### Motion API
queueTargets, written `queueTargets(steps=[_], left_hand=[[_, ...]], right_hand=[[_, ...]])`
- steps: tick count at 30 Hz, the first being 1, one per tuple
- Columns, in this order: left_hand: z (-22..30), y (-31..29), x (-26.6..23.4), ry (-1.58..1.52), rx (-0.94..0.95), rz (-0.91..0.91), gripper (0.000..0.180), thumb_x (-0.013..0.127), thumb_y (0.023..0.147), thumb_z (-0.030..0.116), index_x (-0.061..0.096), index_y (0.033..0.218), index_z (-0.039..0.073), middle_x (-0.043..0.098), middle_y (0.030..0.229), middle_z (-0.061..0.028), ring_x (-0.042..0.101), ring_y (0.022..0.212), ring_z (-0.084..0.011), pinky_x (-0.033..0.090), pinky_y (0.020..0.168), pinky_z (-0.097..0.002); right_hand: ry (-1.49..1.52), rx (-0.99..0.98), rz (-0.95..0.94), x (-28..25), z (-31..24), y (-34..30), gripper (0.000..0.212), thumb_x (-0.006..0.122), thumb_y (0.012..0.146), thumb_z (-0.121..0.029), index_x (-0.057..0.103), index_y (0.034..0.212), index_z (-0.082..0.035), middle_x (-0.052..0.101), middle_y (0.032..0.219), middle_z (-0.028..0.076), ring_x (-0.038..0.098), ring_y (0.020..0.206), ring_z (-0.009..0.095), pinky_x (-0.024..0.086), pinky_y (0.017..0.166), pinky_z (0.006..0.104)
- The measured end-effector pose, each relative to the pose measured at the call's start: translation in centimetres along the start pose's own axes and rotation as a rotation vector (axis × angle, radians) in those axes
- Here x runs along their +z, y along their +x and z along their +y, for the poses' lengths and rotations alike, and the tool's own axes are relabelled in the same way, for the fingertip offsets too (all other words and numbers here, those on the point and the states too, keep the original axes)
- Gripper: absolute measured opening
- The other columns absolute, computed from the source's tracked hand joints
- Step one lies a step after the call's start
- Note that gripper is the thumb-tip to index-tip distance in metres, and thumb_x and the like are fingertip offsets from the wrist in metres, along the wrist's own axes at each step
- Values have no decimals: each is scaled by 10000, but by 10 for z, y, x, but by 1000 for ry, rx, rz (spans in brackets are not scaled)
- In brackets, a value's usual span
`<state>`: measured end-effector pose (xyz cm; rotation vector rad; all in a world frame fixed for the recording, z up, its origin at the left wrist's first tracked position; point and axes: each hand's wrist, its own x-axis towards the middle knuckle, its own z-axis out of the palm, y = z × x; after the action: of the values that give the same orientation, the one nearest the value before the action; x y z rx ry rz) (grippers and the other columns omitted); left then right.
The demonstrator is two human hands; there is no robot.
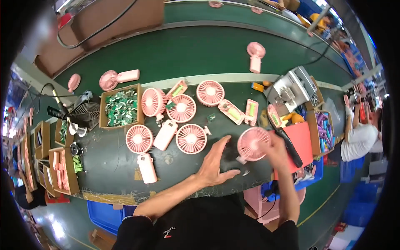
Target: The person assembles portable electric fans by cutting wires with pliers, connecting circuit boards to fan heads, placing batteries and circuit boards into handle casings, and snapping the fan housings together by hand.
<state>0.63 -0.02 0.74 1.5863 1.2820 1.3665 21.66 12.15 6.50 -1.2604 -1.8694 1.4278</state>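
Note:
My right hand (pixel 275 151) is slightly blurred and grips the right edge of a round pink fan head (pixel 251 144), whose short stub points down to the left. My left hand (pixel 216 164) is beside it to the left, thumb and fingers spread, holding nothing. Left of that hand lie a pink fan head (pixel 191 138) with a slatted grille and a pink hand-held fan (pixel 139 139) with its handle toward me. Another pink handle (pixel 166 135) lies between them. Beyond are more fan heads and opened pink handle shells (pixel 231 111) with green parts inside.
A carton of green circuit boards (pixel 121 106) stands at the back left, near a solder spool and soldering stand (pixel 78 130). Pink parts fill a left carton (pixel 61 171). At right are a grey metal device (pixel 291 91), a red mat (pixel 301 143) and a carton of purple cells (pixel 325 129).

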Motion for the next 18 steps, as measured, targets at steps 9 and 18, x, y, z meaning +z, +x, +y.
queueTargets(steps=[9,18], left_hand=[[-7,-2,3,96,57,142,349,761,791,251,644,1010,7,650,793,-123,627,616,-262,526,580,-369],[-22,-15,1,167,125,91,347,697,857,182,525,585,53,484,519,-122,530,442,-299,421,418,-386]], right_hand=[[435,-166,46,-15,-80,215,298,590,961,-309,609,1016,-16,652,786,56,576,619,98,422,515,235],[341,-15,-34,79,-67,336,257,635,902,-238,609,955,12,652,787,111,623,576,181,466,419,286]])
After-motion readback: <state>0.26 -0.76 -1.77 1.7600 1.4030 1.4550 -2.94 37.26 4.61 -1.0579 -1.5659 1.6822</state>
